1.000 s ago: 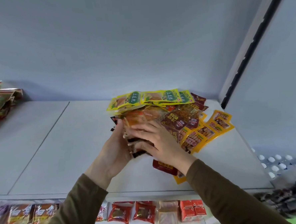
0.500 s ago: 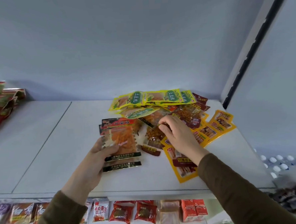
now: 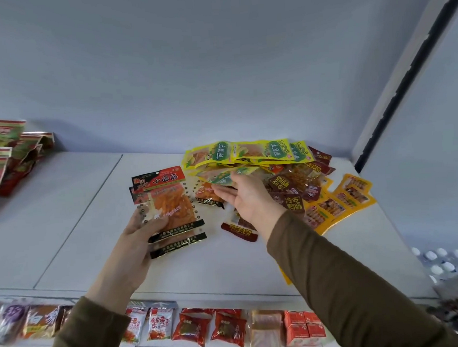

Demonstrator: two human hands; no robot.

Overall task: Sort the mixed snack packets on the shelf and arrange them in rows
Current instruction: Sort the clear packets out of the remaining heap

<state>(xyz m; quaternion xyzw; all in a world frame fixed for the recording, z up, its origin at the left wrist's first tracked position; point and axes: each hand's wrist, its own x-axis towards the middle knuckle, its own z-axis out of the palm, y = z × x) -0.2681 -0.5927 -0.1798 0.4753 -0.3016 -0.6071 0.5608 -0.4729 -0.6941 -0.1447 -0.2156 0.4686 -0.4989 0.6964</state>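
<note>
Your mixed heap of snack packets (image 3: 284, 180) lies at the shelf's (image 3: 64, 223) back right corner. Two clear-windowed orange-strip packets (image 3: 168, 206) sit just left of it, overlapping. A stack of red-and-green bags (image 3: 4, 155) lies at the far left, well apart.
</note>
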